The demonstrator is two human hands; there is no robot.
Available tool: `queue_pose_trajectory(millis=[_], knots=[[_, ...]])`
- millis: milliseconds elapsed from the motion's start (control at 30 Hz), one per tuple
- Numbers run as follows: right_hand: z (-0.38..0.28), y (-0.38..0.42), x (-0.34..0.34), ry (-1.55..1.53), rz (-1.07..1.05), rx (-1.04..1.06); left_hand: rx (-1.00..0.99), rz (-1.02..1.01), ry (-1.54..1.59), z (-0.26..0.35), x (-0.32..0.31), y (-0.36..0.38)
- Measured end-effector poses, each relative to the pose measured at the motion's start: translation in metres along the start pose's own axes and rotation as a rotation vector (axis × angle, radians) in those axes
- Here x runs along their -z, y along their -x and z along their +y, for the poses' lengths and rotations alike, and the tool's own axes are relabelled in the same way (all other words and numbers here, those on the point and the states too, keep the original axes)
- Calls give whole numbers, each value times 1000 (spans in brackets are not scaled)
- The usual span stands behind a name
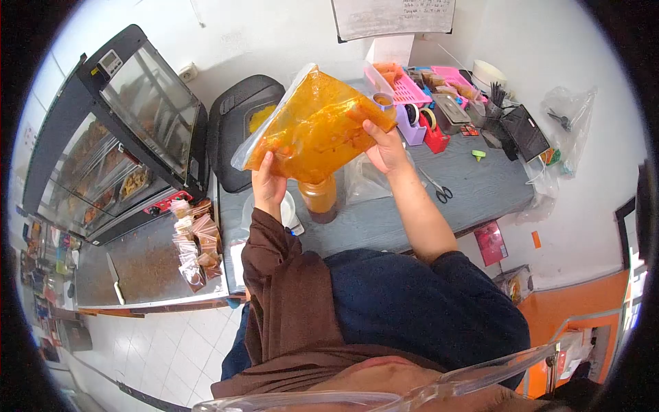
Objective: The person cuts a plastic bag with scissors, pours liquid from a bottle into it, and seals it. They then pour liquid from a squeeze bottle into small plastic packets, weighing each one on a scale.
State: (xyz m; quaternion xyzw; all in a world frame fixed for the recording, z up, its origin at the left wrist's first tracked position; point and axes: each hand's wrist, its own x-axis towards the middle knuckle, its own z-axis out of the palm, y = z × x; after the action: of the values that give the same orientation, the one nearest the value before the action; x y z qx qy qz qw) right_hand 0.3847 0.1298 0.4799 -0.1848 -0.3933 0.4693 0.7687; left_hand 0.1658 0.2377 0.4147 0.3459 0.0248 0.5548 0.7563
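A clear plastic bag of orange sauce is held up over the table between my two hands. My left hand grips its lower left edge, with the thumb on the front. On the lower right side my right hand pinches the bag, thumb in front and the other fingers behind. Below the bag stands a clear jar with orange-brown contents, its top partly hidden by the bag. Beside the jar, near my left hand, sits a round white dish, partly covered by my wrist.
A glass food warmer stands at the left, with a knife and packets in front. A black tray lies behind the bag. Scissors, tape dispensers and a pink basket are on the right of the table.
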Motion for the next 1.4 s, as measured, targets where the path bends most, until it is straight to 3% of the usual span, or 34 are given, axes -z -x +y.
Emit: queue_pose_trajectory(millis=[333,467,567,600,700,733,867,933,1067,1167,1333,1400], knots=[[3,0,8,23,0,-22,2,14,-49,3,-4,4],[12,2,26,293,-72,-10,-44,14,-275,-7,29,4],[27,10,53,700,-246,115,-99,70,-1118,4,17,25],[29,15,55,846,-312,181,-137,12,-1050,7,0,33],[37,29,48,1077,-276,175,-443,-213,-1501,11,4,40],[40,34,46,1064,-297,141,-241,-85,-1420,10,1,50],[58,43,49,1062,-261,93,-281,-52,-1367,1,-6,56],[66,42,54,895,-201,-6,-244,25,-1325,-3,-7,51],[62,31,51,657,-147,-130,-381,-13,-1472,0,-27,40],[47,20,50,620,-159,-105,-421,-6,-1531,1,-37,30],[-13,-1,63,895,-149,219,-644,-232,-1604,-11,-96,2],[-39,2,82,1028,-121,307,-574,-259,-1596,-35,-111,-4]])
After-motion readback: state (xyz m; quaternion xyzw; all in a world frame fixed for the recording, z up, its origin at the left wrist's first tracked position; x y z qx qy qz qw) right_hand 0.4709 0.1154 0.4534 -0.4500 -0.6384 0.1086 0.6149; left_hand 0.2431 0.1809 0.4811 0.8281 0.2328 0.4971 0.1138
